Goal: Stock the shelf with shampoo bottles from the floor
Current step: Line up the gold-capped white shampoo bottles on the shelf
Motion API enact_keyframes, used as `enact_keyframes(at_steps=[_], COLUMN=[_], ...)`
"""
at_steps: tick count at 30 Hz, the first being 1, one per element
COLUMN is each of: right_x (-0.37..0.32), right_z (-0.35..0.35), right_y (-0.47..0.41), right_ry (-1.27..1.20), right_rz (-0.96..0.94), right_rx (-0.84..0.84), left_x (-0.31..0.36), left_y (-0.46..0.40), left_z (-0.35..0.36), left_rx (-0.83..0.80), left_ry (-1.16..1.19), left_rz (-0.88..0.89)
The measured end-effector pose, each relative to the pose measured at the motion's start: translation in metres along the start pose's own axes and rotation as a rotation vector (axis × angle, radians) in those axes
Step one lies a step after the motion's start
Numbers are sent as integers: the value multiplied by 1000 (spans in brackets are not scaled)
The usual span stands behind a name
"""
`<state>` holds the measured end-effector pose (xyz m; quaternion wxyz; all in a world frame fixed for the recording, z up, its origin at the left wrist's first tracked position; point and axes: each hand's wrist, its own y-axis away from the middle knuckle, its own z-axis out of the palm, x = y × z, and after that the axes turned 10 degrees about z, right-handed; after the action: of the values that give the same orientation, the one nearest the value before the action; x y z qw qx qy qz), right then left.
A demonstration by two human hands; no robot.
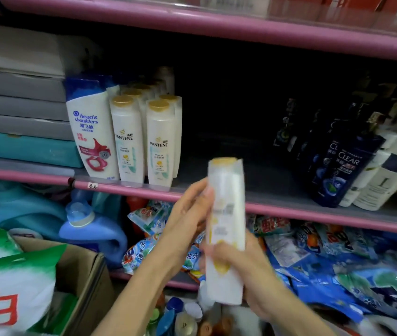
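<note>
pink edging runs along the shelf in front of us, and we read it from the left. grey and teal flat boxes are stacked at the far left of that shelf. just beside them stands a head & shoulders bottle, then rows of white pantene bottles with gold caps, upright near the front edge. below, on the left, we see a cardboard box holding green-and-white detergent bags, with a blue detergent jug behind it.

our left hand grips the upper half of a white shampoo bottle from its left side, its fingers curled round it. our right hand holds the lower half from the right, fingers wrapped round it too. the bottle is upright, blurred, its gold cap level with the shelf's front edge, in front of the bare gap in the shelf and not touching it.

to the right of that gap stand dark clear bottles, then white bottles at the far right. blue sachet packs lie heaped on the lower level.
</note>
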<state>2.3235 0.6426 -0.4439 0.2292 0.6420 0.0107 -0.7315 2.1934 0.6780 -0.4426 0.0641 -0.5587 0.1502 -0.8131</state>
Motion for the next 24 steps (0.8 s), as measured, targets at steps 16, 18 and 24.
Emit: enact_keyframes(at_steps=[16, 18, 24], right_x=[50, 52, 52], right_z=[4, 5, 7], right_y=[18, 17, 12], right_ry=[4, 10, 69], right_rz=[204, 198, 186], right_rx=[40, 46, 73], left_x=[12, 12, 11], left_y=[22, 23, 21], left_z=[3, 2, -3], left_rx=[-102, -95, -64], left_ry=[48, 92, 154], left_rz=[-94, -116, -159])
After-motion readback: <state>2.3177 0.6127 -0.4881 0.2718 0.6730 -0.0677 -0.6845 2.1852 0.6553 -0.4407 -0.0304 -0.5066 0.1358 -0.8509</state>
